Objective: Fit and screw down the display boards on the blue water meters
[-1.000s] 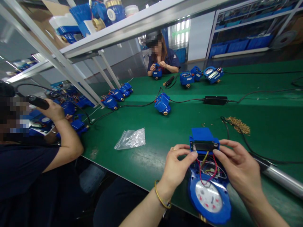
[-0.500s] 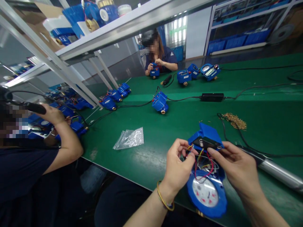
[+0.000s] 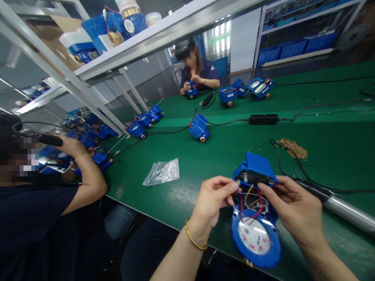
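A blue water meter [image 3: 255, 238] with a round white dial lies at the table's near edge, dial up. Above it, my right hand [image 3: 295, 207] grips the blue box [image 3: 258, 166] by its right end, thumb on the black underside. Red, yellow and white wires [image 3: 259, 203] run between box and meter. My left hand [image 3: 213, 199] is closed in a pinch at the box's left corner, on thin wires [image 3: 238, 182]; their ends are hidden by the fingers.
A clear plastic bag [image 3: 162, 171] lies left. Small brass screws [image 3: 293, 149] are heaped behind a silver-and-black electric screwdriver [image 3: 345, 210]. More blue meters [image 3: 199, 128] and a black power adapter [image 3: 263, 119] stand farther back. One person [image 3: 84, 171] sits left, another [image 3: 199, 74] across.
My left hand has shifted slightly left and its fingers have come together at the box's corner. My right hand still holds the box. The view has moved a little.
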`<state>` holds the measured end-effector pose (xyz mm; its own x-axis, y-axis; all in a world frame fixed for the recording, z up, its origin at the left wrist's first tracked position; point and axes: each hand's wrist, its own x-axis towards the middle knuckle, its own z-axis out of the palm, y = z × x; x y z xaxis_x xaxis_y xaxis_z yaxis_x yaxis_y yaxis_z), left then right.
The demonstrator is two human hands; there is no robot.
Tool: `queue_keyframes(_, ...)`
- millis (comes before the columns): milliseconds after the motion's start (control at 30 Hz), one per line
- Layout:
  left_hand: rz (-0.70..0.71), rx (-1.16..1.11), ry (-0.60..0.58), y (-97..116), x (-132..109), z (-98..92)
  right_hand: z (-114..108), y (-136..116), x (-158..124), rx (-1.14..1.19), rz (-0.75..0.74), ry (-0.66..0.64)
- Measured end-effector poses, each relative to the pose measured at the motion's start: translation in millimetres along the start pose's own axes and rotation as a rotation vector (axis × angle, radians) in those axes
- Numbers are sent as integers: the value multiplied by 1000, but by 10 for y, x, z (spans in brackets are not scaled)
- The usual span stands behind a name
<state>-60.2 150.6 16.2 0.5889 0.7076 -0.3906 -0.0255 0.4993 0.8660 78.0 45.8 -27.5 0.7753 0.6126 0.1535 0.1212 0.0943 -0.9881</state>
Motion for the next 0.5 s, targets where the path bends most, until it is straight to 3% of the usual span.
queue_keyframes(500,-157,-246,-81,35,24,32,-14,-17,7,-46,-133,-40)
